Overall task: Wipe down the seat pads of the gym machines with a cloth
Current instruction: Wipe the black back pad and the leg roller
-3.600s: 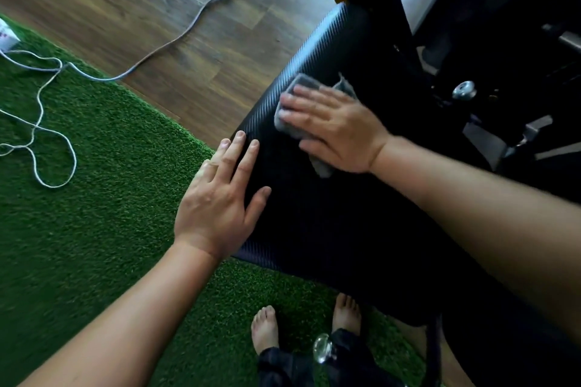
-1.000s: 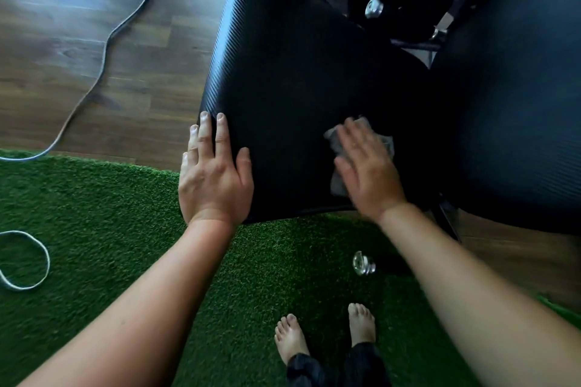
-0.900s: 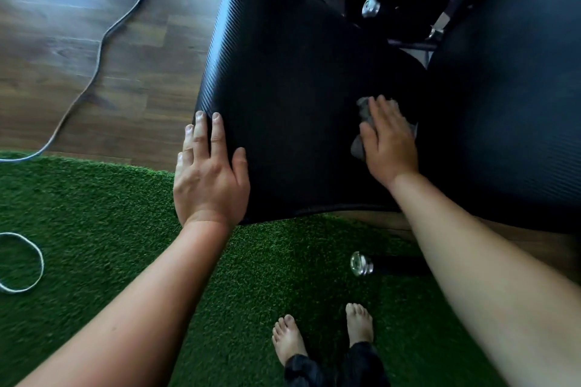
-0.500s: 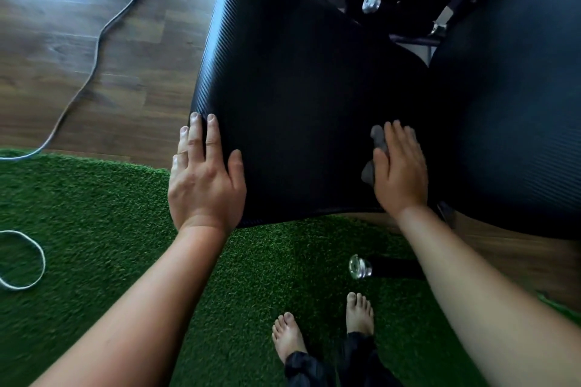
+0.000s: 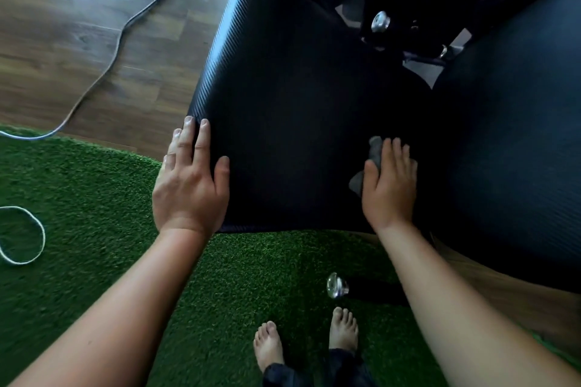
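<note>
A black textured seat pad point(image 5: 289, 97) fills the middle of the view. My left hand point(image 5: 188, 185) lies flat on its near left corner, fingers apart, holding nothing. My right hand point(image 5: 390, 185) presses a small grey cloth point(image 5: 371, 160) flat against the pad's near right edge; only the cloth's left part shows beside the thumb. A second black pad point(image 5: 509, 141) stands just to the right, close to the right hand.
Green artificial turf point(image 5: 94, 229) lies under the pad's near edge, wooden floor point(image 5: 78, 41) beyond it. A grey cable point(image 5: 125, 25) runs across the wood, a white cord loop point(image 5: 22, 236) on the turf. A chrome knob point(image 5: 336, 284) sticks out near my bare feet point(image 5: 270, 345).
My right hand has slid the cloth from the pad's middle to its right edge, then back toward the near edge. My left hand has stayed on the left corner.
</note>
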A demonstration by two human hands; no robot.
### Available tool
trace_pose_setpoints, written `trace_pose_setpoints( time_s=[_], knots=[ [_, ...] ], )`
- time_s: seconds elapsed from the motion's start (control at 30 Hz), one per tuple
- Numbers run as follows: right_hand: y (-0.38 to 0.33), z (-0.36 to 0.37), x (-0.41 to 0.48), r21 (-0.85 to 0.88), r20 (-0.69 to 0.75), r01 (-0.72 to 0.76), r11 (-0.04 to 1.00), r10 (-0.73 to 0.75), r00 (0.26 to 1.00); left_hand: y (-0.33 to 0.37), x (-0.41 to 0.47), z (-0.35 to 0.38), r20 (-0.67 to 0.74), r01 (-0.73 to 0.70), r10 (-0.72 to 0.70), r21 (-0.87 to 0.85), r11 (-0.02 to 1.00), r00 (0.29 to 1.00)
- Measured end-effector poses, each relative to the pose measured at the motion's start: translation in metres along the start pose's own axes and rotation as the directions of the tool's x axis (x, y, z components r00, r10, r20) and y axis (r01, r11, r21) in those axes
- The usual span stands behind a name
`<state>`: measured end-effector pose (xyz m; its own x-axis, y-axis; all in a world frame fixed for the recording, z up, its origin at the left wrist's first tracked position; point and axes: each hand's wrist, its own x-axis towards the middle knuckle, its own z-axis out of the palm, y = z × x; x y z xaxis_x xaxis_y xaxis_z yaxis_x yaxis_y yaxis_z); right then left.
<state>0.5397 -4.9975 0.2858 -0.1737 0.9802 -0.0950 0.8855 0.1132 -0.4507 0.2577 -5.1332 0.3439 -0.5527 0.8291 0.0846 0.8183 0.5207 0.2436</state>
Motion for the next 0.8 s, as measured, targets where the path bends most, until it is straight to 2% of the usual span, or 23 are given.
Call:
trace_pose_setpoints(
  time_s=[0.17, 0.33, 0.4, 0.53, 0.63, 0.73, 0.8],
  knots=[
    [-0.026, -0.001, 0.103, 0.005, -0.073, -0.044, 0.999, 0.044, 0.996, -0.001, 0.001, 0.001, -0.015, -0.011, 0.01, -0.007, 1.0, 1.0],
    [-0.035, -0.011, 0.193, -0.027, -0.057, -0.091, 0.995, 0.09, 0.994, -0.002, 0.001, 0.002, -0.027, -0.013, 0.012, -0.009, 1.0, 1.0],
    [-0.034, -0.011, 0.184, -0.028, -0.051, -0.103, 0.994, 0.102, 0.993, -0.003, 0.0, 0.002, -0.029, -0.012, 0.012, -0.003, 1.0, 1.0],
    [-0.011, -0.009, 0.106, -0.042, -0.002, -0.054, 0.998, 0.054, 0.999, -0.003, 0.0, 0.003, -0.025, -0.024, 0.023, -0.012, 1.0, 0.999],
    [-0.005, -0.006, 0.111, -0.031, -0.032, -0.009, 0.999, 0.008, 0.999, -0.003, 0.0, 0.003, -0.032, -0.03, 0.03, -0.01, 1.0, 0.999],
    [-0.02, -0.006, 0.167, 0.011, -0.151, -0.17, 0.985, 0.17, 0.974, -0.003, 0.0, 0.004, -0.042, -0.033, 0.033, -0.008, 0.999, 0.999],
    [-0.04, -0.007, 0.193, 0.011, -0.146, -0.288, 0.958, 0.287, 0.947, -0.004, 0.0, 0.005, -0.047, -0.037, 0.036, -0.009, 0.999, 0.998]
  ],
)
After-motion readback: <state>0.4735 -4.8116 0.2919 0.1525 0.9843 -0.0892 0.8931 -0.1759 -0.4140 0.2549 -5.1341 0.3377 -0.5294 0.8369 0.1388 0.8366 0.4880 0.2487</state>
